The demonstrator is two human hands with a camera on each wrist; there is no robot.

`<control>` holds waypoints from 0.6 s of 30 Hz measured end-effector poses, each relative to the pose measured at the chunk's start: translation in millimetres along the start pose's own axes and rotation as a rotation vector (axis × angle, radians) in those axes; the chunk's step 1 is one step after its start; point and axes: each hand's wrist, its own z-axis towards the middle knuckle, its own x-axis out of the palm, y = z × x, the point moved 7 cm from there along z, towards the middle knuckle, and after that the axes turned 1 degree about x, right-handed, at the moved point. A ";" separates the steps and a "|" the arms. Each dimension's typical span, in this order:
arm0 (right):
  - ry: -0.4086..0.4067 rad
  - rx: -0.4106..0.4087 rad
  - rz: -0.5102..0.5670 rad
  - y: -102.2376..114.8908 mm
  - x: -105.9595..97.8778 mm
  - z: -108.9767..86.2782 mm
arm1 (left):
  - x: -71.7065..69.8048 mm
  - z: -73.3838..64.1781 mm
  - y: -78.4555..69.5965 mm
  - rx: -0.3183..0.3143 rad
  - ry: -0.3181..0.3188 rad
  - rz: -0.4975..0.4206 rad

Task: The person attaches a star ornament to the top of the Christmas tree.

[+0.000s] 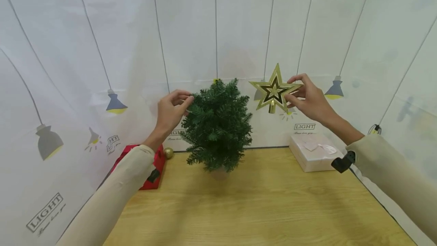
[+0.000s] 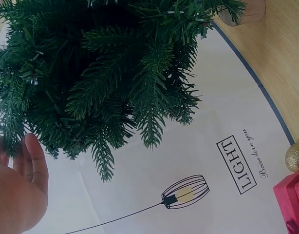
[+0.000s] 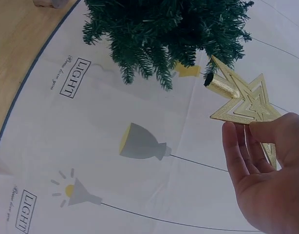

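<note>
We see a small green tree (image 1: 218, 124) standing on a wooden table (image 1: 259, 208), its pale base (image 2: 247, 13) showing below the branches. At the upper left of the tree, the left hand (image 1: 170, 109) pinches the tip of an outer branch between thumb and fingers. To the right of the tree and near its top, the right hand (image 1: 312, 100) holds a gold star (image 1: 274, 91), thumb on one side and fingers on the other, gripping it by its right-hand points. We find the star upright, apart from the tree, with its short hollow stem (image 3: 222, 86) at the bottom.

Left of the tree we see a gold ball (image 1: 168, 153) just beside a red box (image 1: 159, 164), partly hidden by the left arm. Right of the tree sits a pink box (image 1: 317, 158) with a bow (image 1: 326, 149) on top. Behind the tree we see a white wall (image 1: 242, 29) printed with hanging lamps.
</note>
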 end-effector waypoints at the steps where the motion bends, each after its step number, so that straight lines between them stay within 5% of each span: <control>1: -0.002 0.002 0.003 2.3 0.1 3.0 | -0.4 0.0 -0.5 0.002 0.000 0.001; 18: -0.028 -0.060 0.083 41.3 17.9 47.1 | 0.3 0.7 7.3 -0.003 -0.012 0.000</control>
